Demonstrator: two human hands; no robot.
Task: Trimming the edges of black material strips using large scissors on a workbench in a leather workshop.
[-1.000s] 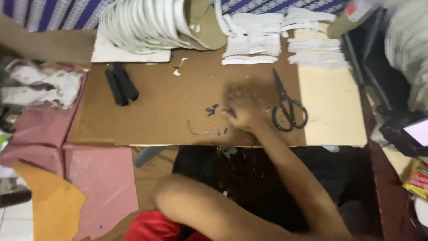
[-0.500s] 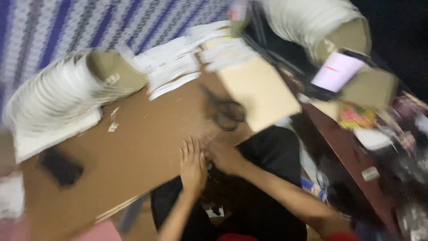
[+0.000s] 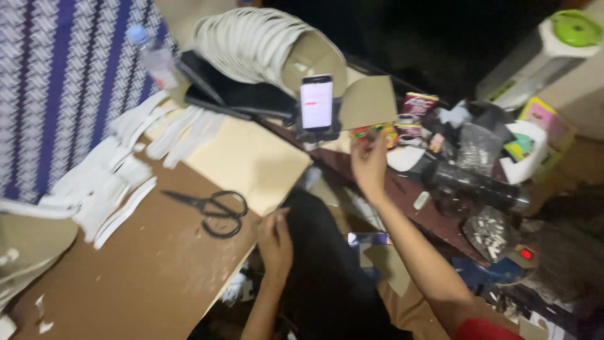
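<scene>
Head view shows us mid-reach: our right hand (image 3: 369, 165) is raised with fingers loosely spread and holds nothing, its fingertips close to the small colourful packets (image 3: 376, 134) just beyond it and below the phone (image 3: 316, 102), which stands upright with its screen lit. We judge the step in hand to be a reach toward those packets or the phone; contact is not established, and we cannot tell which of the two is the target. The next move calls for closing the last gap and pinching one item without knocking over the phone.

Our left hand (image 3: 275, 242) rests empty and relaxed at the near edge of the brown tabletop (image 3: 138, 271), fingers lightly curled. Black scissors (image 3: 211, 206) lie flat just left of that hand, blades closed. White cut strips (image 3: 119, 182) lie farther left, well apart from both hands.

Containers: a clear plastic bag (image 3: 487, 232) to the right of our right hand holds small white pieces. A dark cylindrical jar (image 3: 472, 186) lies on its side near it; its contents cannot be determined. A plastic bottle (image 3: 154, 60) stands far left, beyond the strips.
</scene>
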